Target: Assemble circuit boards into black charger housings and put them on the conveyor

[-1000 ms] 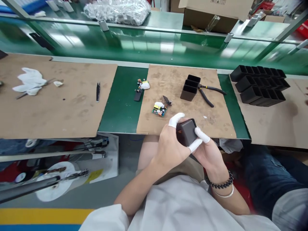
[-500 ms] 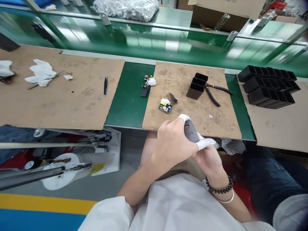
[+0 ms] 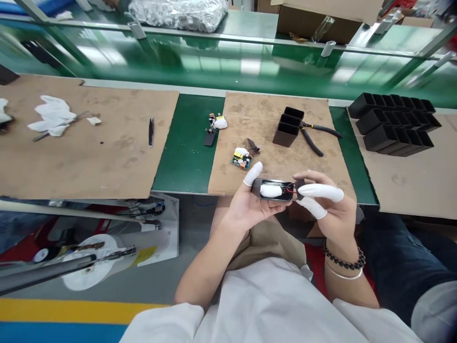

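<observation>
My left hand [image 3: 243, 209] is wrapped around a black plastic case [image 3: 255, 187], tilted so its open end faces me. Inside it shows a white block [image 3: 270, 191]. Thin red and dark wires run from the case to a small black end cap [image 3: 299, 185], pinched in my right hand [image 3: 333, 209]. White finger cots cover some fingertips on both hands. Just beyond my left hand, a small circuit board [image 3: 241, 158] with a wired black piece [image 3: 253, 145] lies on the cardboard [image 3: 264, 114].
Upright black cases [image 3: 286, 134] and pliers [image 3: 313, 138] with dark handles lie on the cardboard. A second board [image 3: 216, 125] sits to its left. Rows of black cases [image 3: 392, 128] stand right. Tweezers [image 3: 151, 132] and white scraps [image 3: 55, 116] are left. A person's leg [image 3: 389, 267] is at right.
The case has turned from its closed side to its open end. My right hand has moved right and now holds the wired end cap apart from the case.
</observation>
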Action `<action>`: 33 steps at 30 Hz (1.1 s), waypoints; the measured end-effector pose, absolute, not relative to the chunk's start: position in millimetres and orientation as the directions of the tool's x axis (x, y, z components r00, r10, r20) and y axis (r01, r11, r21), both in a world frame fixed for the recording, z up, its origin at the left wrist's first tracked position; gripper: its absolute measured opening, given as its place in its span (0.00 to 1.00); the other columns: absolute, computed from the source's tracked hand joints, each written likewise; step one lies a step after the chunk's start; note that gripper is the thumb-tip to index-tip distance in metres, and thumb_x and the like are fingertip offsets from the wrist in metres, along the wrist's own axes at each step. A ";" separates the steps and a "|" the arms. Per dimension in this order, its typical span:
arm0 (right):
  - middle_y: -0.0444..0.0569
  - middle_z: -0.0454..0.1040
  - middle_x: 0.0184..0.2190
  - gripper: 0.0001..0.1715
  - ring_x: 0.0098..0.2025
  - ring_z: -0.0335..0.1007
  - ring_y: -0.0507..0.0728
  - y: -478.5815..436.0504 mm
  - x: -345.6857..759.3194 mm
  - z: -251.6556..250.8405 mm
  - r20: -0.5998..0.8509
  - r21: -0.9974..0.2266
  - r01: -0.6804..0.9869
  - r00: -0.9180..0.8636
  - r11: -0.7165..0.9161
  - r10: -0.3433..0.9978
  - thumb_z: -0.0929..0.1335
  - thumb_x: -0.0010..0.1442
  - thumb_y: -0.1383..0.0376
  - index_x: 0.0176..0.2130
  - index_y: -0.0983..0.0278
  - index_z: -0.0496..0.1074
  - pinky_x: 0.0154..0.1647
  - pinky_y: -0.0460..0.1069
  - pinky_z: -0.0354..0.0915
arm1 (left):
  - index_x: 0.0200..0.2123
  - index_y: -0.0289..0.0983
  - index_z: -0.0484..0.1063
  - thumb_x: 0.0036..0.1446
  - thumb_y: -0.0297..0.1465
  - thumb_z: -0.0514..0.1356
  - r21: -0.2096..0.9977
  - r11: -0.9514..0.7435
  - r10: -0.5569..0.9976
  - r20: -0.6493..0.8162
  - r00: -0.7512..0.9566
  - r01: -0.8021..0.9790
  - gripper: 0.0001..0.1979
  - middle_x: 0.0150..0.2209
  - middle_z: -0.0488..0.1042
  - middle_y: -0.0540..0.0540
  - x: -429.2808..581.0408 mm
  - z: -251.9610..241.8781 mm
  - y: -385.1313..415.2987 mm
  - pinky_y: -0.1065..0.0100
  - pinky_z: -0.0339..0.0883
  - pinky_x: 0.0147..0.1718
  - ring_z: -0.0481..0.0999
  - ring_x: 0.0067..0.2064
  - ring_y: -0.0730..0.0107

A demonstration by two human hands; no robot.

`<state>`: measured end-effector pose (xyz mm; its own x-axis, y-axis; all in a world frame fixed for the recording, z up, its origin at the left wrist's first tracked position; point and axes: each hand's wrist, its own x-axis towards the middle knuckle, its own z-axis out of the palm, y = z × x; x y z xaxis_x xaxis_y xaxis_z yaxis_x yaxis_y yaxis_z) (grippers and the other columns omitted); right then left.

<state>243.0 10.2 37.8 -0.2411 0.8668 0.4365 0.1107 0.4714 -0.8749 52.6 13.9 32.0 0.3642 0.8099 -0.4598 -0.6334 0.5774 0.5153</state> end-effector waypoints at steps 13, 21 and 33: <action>0.52 0.77 0.63 0.34 0.58 0.79 0.64 -8.4 196.0 33.4 -0.255 -0.855 -0.383 -0.275 -0.349 0.927 0.63 0.69 0.43 0.67 0.52 0.68 0.52 0.60 0.80 | 0.51 0.39 0.74 0.48 0.39 0.75 0.778 -0.271 0.816 0.498 -0.294 0.567 0.27 0.45 0.85 0.43 78.6 49.5 8.5 0.50 0.67 0.61 0.83 0.47 0.54; 0.47 0.82 0.57 0.21 0.62 0.77 0.62 6.9 199.3 39.1 -0.353 -0.610 -0.546 -0.462 -0.574 0.814 0.69 0.67 0.46 0.52 0.53 0.80 0.60 0.60 0.78 | 0.68 0.40 0.57 0.55 0.39 0.74 0.699 -0.436 0.729 0.643 -0.232 0.566 0.43 0.54 0.79 0.39 77.8 46.6 18.2 0.54 0.70 0.53 0.81 0.50 0.57; 0.46 0.80 0.56 0.34 0.54 0.78 0.56 231.8 232.1 105.3 0.287 -0.958 0.009 -0.019 0.287 0.958 0.73 0.59 0.73 0.62 0.55 0.70 0.49 0.50 0.79 | 0.58 0.40 0.72 0.66 0.29 0.65 0.763 -0.445 0.720 0.616 -0.319 0.469 0.18 0.46 0.80 0.45 28.6 -2.3 20.1 0.61 0.75 0.54 0.81 0.49 0.65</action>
